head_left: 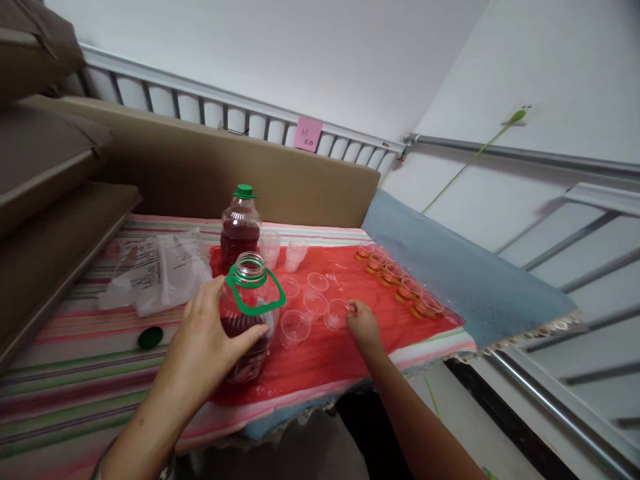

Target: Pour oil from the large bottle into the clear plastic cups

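Observation:
My left hand point(207, 330) is wrapped round a clear plastic jug point(249, 353) of dark red liquid. The jug is uncapped, stands upright and has a green carry handle point(255, 309) around its neck. My right hand point(364, 323) pinches the rim of a clear plastic cup point(337, 316) on the red sheet point(320, 360). Several more clear cups stand between the jug and that cup, among them a near one point(295, 328). A green cap point(150, 337) lies on the striped cloth, left of my left hand.
Behind the jug stands a capped bottle point(240, 233) of red liquid, beside two stacks of cups point(296, 253). A row of cups with amber liquid point(407, 290) lines the sheet's right side. Plastic bags point(170, 273) lie at left. Cardboard point(260, 177) borders the back.

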Demonstrator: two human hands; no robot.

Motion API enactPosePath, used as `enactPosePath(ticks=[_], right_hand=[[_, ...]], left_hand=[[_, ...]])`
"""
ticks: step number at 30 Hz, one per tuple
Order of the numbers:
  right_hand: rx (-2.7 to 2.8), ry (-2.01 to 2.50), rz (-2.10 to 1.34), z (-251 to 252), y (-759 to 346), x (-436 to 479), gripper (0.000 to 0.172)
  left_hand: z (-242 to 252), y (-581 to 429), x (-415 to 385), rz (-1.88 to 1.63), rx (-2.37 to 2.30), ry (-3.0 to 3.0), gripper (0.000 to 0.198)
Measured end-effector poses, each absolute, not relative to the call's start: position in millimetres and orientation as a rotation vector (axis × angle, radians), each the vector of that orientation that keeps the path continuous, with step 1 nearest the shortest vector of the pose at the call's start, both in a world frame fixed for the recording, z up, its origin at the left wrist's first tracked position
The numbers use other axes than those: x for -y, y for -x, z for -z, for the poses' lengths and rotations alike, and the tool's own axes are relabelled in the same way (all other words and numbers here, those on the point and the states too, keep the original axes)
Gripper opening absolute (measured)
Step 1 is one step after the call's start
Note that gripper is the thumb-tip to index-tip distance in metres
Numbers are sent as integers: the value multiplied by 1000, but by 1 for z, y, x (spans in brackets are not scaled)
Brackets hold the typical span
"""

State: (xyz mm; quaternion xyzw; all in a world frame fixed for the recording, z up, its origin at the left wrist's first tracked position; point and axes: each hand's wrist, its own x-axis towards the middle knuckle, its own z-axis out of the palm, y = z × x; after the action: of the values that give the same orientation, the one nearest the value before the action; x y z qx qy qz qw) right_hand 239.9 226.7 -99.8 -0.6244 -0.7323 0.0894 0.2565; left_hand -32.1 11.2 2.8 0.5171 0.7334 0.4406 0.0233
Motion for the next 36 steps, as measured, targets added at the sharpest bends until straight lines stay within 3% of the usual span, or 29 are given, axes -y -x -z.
enactPosePath(ticks=[11,18,26,36], right_hand=[[2065,1709,-146,81,-239,-220,33],[2322,1426,18,61,-209,-194,30],[2497,1460,-10,72,-185,-185,16],[2496,1457,5,74,-179,-183,17]], left_hand=[[-1,32,-13,-1378,-2261,-1611,75],[-1,32,-13,-1390,-2250,-1631,73],[-2,31,-12,-1388,-2267,-1630,74],[-3,32,-12,-1367,-2268,-1605,76]])
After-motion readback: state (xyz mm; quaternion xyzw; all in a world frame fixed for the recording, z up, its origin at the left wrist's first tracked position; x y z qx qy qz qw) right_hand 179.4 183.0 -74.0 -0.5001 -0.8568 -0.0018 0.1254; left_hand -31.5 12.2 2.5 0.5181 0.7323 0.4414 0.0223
